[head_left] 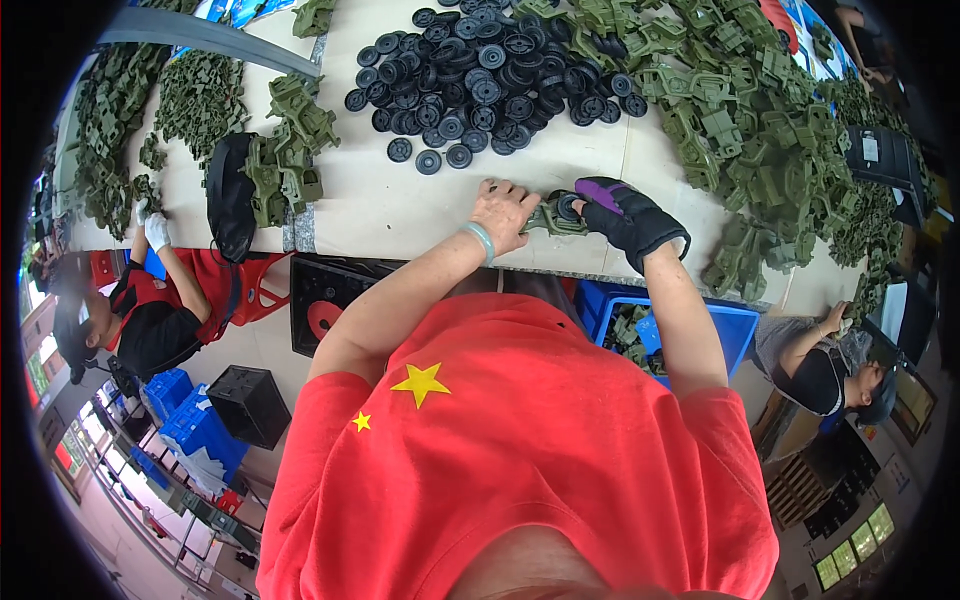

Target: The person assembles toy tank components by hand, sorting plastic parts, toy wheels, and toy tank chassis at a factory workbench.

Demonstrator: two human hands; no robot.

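The left hand [503, 213] held a green part [543, 219] on the table [370, 205], the gloved right hand [630, 218] a black wheel [567, 206] against it; a wheel heap [485, 88] lay beyond, more green parts [745, 130] crowding rightward.

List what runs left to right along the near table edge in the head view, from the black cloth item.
Black cloth item, stack of green parts, bare left hand, held green part, gloved right hand, heap of green parts.

the worktop [385, 205] lies open left of the left hand [505, 214]; black wheels [485, 90] block ahead, green plastic parts [735, 130] rightward.
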